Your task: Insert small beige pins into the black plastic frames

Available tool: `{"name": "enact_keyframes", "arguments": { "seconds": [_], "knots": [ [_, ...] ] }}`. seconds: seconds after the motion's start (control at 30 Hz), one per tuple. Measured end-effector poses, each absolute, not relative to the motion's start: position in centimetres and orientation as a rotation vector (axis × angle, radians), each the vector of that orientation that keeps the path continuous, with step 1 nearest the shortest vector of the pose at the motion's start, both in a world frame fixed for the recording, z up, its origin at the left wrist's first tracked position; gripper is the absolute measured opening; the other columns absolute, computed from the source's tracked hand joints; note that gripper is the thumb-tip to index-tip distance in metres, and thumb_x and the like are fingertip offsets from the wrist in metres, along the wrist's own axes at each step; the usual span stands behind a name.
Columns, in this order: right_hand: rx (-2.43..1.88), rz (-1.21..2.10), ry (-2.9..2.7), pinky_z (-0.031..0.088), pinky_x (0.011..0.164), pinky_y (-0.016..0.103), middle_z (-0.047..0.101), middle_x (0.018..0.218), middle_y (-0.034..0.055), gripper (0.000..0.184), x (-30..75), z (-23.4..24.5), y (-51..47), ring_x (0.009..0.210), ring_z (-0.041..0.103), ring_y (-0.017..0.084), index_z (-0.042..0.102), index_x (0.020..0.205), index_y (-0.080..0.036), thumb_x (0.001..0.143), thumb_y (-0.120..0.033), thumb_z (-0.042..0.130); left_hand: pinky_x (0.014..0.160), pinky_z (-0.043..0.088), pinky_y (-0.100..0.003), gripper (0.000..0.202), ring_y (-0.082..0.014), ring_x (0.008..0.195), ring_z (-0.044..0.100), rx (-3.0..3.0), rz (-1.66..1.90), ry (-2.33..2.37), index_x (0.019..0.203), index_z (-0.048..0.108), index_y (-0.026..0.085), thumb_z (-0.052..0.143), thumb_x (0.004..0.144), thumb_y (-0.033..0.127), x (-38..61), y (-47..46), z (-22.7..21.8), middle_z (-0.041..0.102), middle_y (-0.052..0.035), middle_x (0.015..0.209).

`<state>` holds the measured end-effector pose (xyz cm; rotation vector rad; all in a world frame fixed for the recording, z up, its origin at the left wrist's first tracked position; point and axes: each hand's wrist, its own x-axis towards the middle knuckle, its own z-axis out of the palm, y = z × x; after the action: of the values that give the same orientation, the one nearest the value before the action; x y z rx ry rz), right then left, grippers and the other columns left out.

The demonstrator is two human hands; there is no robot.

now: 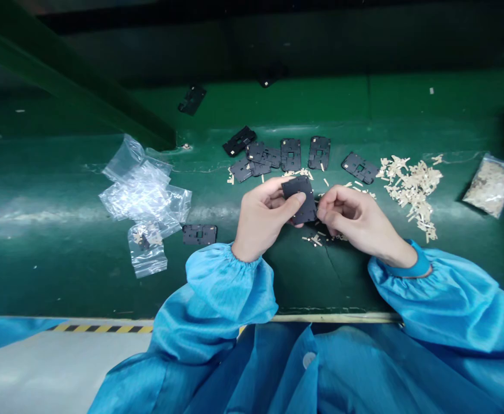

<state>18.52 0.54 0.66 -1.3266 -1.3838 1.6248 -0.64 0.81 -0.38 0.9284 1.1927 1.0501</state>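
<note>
My left hand (266, 214) grips a flat black plastic plate (300, 199), its thumb pressed across the upper face. Close against the plate's right edge, my right hand (351, 217) has thumb and index finger pinched together. Whatever sits between those fingertips is too small to make out. Below the plate lie a few small cream-coloured strips (316, 239) on the green table. Just beyond my hands, more black plates with cut-out windows, such as one plate (290, 154) and another plate (320, 153), rest flat.
A loose heap of cream strips (416, 190) spreads to the right, with a filled clear bag (490, 185) beyond it. Clear plastic bags (144, 190) pile up on the left. A single black plate (199, 234) lies near them. A green beam (83, 80) slants across the upper left.
</note>
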Motion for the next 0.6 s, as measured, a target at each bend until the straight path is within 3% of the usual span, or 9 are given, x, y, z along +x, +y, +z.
{"name": "enact_keyframes", "arguments": {
  "seconds": [0.2,0.6],
  "knots": [
    [-1.282,1.713,-1.3,0.039,0.044,0.022,0.06,0.068,-0.002,0.025,18.97,0.41,0.65,0.048,0.052,0.008,0.063,0.082,-0.018,0.095,-0.039,0.064,0.048,0.059,-0.022,0.041,-0.0159,0.067,0.072,0.896,1.041,1.195,0.114,0.073,0.019,0.082,0.08,0.039,-0.81,0.82,-0.49,0.078,-0.0044,0.094],
    [-1.179,1.786,-1.237,0.035,0.05,0.023,0.055,0.062,-0.0058,0.026,18.41,0.18,0.12,0.051,0.047,0.008,0.06,0.085,-0.019,0.096,-0.041,0.067,0.049,0.059,-0.023,0.038,-0.014,0.063,0.069,0.891,1.04,1.155,0.11,0.073,0.019,0.083,0.079,0.04,-0.63,0.62,-0.5,0.076,-0.0027,0.088]
  ]
}}
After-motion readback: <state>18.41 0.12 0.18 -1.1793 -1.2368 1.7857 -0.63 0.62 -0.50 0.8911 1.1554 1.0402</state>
